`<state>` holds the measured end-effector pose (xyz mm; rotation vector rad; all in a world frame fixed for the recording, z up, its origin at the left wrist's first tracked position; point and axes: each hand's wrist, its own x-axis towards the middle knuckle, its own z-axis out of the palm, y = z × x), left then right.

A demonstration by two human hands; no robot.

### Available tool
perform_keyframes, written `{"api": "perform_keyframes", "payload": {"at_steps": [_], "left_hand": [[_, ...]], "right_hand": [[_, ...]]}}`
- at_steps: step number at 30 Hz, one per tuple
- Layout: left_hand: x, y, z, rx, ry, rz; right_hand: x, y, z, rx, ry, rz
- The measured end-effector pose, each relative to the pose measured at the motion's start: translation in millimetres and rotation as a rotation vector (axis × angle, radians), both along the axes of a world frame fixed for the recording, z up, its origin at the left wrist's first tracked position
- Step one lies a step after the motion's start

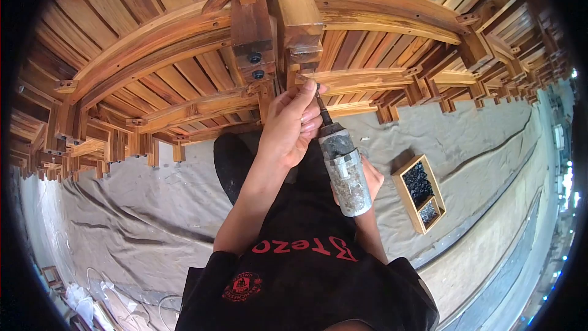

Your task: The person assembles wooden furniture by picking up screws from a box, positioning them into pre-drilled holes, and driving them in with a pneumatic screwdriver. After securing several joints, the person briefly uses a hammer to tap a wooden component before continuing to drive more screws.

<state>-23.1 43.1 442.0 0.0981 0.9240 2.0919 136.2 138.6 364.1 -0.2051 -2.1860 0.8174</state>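
Observation:
My right hand (374, 179) is wrapped round the grip of a worn grey power driver (344, 165), partly hidden behind its body. The driver's long thin bit (323, 108) points up toward the wooden furniture. At the tip of that bit, my left hand (286, 124) pinches a small dark bolt (318, 86) between thumb and fingers. Just above is the end of a square wooden post (301, 21). The darker post beside it (251, 30) has two black bolt heads (254, 57) set in it.
Slatted wooden furniture (153, 61) with curved rails stretches across the top and both sides. A wooden box (421, 193) with two compartments, of black bolts and smaller silvery hardware, sits at the right on the wrinkled floor cloth (153, 199). Cables and plastic lie at lower left.

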Motion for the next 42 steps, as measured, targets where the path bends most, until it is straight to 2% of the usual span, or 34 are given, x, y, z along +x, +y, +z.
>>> {"api": "perform_keyframes", "payload": {"at_steps": [20,23,32,42], "left_hand": [[-1.2,-0.6,-2.3,0.026,0.043,0.061],[-2.0,0.0,-0.8,0.003,0.108,0.079],[-1.5,8.5,3.4,-0.270,0.641,0.321],[-5.5,9.8,0.9,-0.280,0.644,0.330]], "right_hand": [[-8.9,-4.1,10.0,-0.064,0.039,0.036],[-9.6,-4.0,13.3,-0.048,0.056,0.058],[-20.3,-8.2,32.1,-0.060,0.105,0.043],[-20.4,-8.7,38.0,-0.082,0.078,0.072]]}}
